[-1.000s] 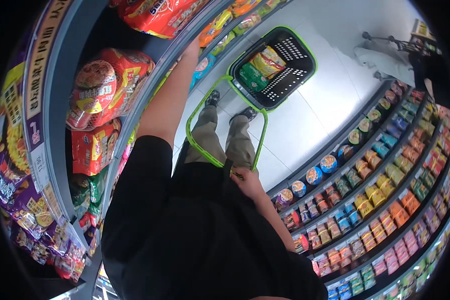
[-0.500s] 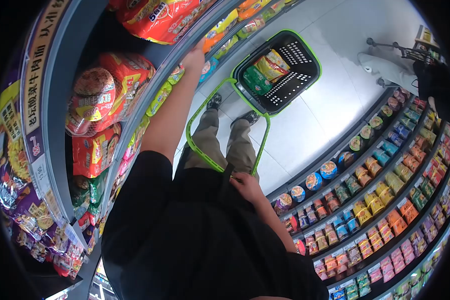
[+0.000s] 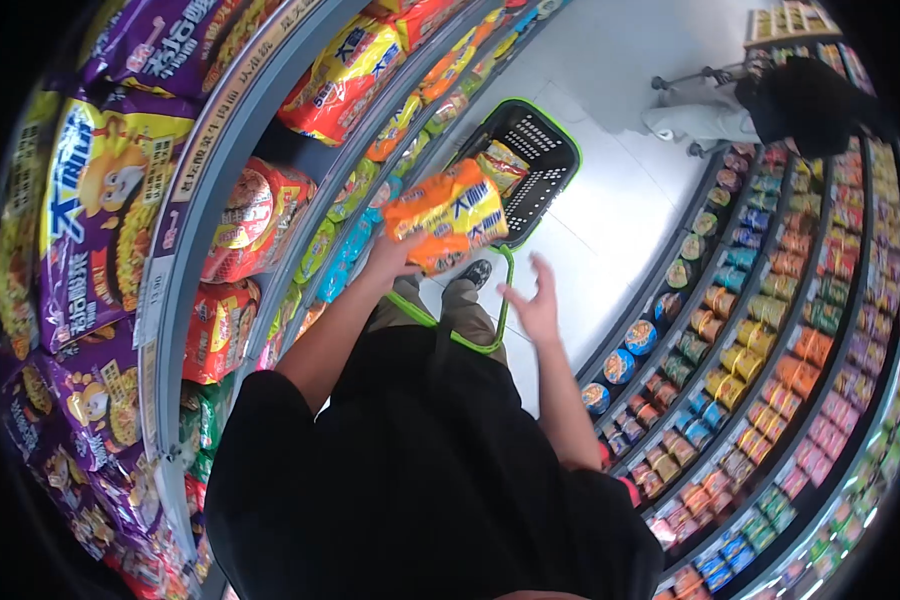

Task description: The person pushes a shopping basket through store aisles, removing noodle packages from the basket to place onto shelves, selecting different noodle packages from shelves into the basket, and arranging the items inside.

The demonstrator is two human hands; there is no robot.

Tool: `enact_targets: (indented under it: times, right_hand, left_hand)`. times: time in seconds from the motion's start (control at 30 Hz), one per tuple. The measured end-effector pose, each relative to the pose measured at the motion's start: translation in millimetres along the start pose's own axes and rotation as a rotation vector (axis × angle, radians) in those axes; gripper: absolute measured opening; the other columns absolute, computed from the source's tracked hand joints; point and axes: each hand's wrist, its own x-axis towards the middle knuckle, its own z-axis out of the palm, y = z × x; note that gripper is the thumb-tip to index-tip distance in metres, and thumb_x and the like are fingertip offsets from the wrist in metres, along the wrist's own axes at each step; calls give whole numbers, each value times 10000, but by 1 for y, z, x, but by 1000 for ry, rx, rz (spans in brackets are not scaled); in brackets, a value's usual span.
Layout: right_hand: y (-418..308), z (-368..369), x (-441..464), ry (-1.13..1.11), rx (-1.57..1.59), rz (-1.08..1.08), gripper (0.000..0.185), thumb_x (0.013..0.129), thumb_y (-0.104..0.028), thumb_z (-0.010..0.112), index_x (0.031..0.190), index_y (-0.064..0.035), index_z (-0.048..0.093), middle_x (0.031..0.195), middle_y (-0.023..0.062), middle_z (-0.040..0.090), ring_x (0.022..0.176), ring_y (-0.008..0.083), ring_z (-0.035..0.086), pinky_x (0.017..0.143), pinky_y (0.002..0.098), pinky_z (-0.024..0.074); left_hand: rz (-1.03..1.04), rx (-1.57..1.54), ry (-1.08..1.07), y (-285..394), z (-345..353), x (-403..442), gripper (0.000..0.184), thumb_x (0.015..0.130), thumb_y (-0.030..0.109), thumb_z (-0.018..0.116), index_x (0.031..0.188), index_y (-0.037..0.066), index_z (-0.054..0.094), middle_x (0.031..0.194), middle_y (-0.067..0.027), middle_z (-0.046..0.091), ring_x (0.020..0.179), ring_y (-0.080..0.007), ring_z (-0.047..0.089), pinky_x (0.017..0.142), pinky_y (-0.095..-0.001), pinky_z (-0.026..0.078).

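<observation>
My left hand (image 3: 392,264) grips an orange multipack of instant noodles (image 3: 445,215) by its near edge, in front of the basket. Yellow and blue lettering marks the pack. My right hand (image 3: 536,305) is held up to the right of it, fingers apart, with nothing in it. Beyond the pack, the black shopping basket (image 3: 573,160) with a green rim sits partly covered by it. A yellow and red snack or noodle packet (image 3: 504,168) lies inside. The basket's green handle (image 3: 507,300) leans toward my legs and passes below both hands.
Shelves on my left carry large purple noodle packs (image 3: 110,200), a red and yellow pack (image 3: 345,85) and red packs (image 3: 220,330). Curving shelves of cup noodles (image 3: 620,366) line the right side. Another person (image 3: 800,105) stands on the pale floor (image 3: 610,220) at far right.
My left hand has come back from the shelf with the orange noodle pack. My right hand has risen from my waist and opened. The view has shifted; the other person shows more fully.
</observation>
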Motion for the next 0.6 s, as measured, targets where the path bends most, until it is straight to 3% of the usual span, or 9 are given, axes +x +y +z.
enact_targets:
  times: [0.07,0.13,0.2,0.27,0.33,0.37,0.43,0.53,0.6]
  right_hand:
    - [-27,-29,31,-31,178,-46,1141,739,-278,969,1642,-23,320,1687,196,350,1569,308,321,1285,429,260]
    - [-47,-45,53,-144,323,-145,1197,726,-223,966,1680,-66,260,1697,174,341,1562,298,332,1285,412,259]
    - [-78,-55,53,-454,630,-29,1245,706,-158,957,1703,-107,214,1683,142,368,1549,287,351,1278,397,274]
    - [-95,-60,38,-376,718,-53,1073,787,-206,904,1664,-67,301,1582,136,498,1456,258,472,1237,377,347]
    - [-99,-66,23,-313,872,106,859,908,-359,803,1581,-10,400,1458,134,607,1327,219,585,1164,367,438]
    - [-101,-59,14,-194,822,74,723,997,-454,677,1494,24,463,1371,132,659,1218,189,646,1098,360,495]
    - [-145,-46,-14,-37,1016,122,707,1036,-517,616,1493,3,473,1380,141,654,1236,216,650,1093,376,507]
    - [-214,-43,-52,97,1142,102,704,1065,-569,556,1492,-13,482,1380,140,651,1255,233,646,1101,386,504]
    - [-235,-44,-69,138,1066,57,697,1080,-570,523,1491,-8,482,1391,141,645,1264,227,639,1105,381,499]
  left_hand:
    - [-33,122,-157,23,4,-39,588,1022,340,708,1524,118,498,1394,-74,661,1202,-244,704,924,-484,625]
    - [12,149,-227,47,5,-69,602,1022,345,711,1525,98,491,1384,-79,669,1200,-239,706,932,-467,626]
    - [63,243,-386,82,7,-104,593,1015,313,718,1506,57,506,1342,-98,683,1123,-216,729,801,-374,654]
    - [104,290,-426,116,3,-133,614,1014,331,722,1508,42,501,1318,-111,694,1076,-212,741,859,-350,631]
    - [388,635,-420,138,-7,-147,697,989,342,748,1534,9,468,1307,-132,700,1192,-242,695,1002,-375,565]
    - [688,898,-427,150,-7,-165,822,930,322,805,1576,-11,420,1394,-177,653,1365,-282,583,1144,-401,452]
    - [882,879,-338,157,8,-204,899,884,299,843,1593,-20,391,1432,-188,618,1422,-289,523,1174,-418,421]
    - [877,546,-418,143,-1,-198,1089,787,170,927,1637,-40,279,1503,-188,539,1433,-271,518,1186,-420,424]
    - [700,126,-589,144,-6,-210,1116,781,71,921,1645,-40,224,1466,-147,563,1361,-234,578,1143,-398,474]
